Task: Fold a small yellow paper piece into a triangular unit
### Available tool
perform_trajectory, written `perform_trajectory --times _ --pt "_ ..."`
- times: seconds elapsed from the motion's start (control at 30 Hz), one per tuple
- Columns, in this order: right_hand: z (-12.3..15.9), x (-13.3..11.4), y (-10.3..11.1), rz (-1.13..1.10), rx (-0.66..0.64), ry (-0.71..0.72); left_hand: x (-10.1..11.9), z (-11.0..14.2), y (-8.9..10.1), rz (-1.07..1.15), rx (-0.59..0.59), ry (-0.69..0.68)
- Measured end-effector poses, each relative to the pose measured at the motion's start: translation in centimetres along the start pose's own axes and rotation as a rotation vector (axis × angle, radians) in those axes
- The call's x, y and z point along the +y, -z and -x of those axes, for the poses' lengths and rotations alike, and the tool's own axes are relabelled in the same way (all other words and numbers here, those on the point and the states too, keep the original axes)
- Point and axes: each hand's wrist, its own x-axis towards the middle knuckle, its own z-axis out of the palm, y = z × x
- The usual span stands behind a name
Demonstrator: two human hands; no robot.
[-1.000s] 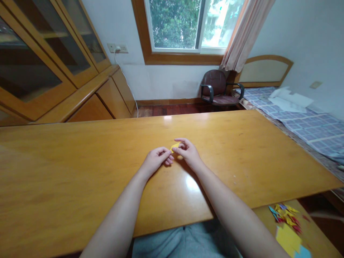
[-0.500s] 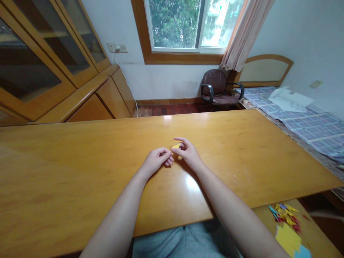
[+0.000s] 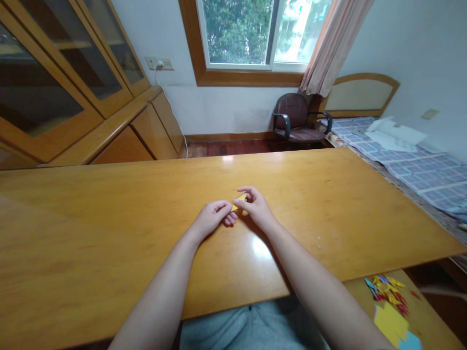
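A small folded piece of yellow paper (image 3: pixel 234 207) is held between my two hands, just above the wooden table (image 3: pixel 109 233). My left hand (image 3: pixel 215 214) pinches its left end between thumb and fingers. From the other side, my right hand (image 3: pixel 255 204) grips it with the thumb and bent fingers, one finger raised away. Fingers cover much of the paper, so its full shape is hidden.
On a lower surface at the bottom right lie several small folded paper pieces (image 3: pixel 390 294), yellow sheets (image 3: pixel 390 323) and a light blue sheet (image 3: pixel 410 341). A brown armchair (image 3: pixel 294 116) stands beyond the table, beside a bed (image 3: pixel 408 160). Glass-fronted cabinets (image 3: pixel 73 97) line the left.
More of the yellow paper shows between my hands, and its angle has shifted slightly. Both hands keep hold of it in nearly the same place.
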Motion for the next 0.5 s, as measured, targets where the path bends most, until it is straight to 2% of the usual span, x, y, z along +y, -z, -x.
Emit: perform_trajectory --times 0.3,0.5 --pt "-0.02 0.04 0.09 -0.026 -0.01 -0.002 0.51 0.09 0.18 0.02 -0.013 0.02" --pt "0.02 -0.19 0.08 -0.031 -0.016 -0.007 0.05 0.02 0.03 0.012 0.004 0.008"
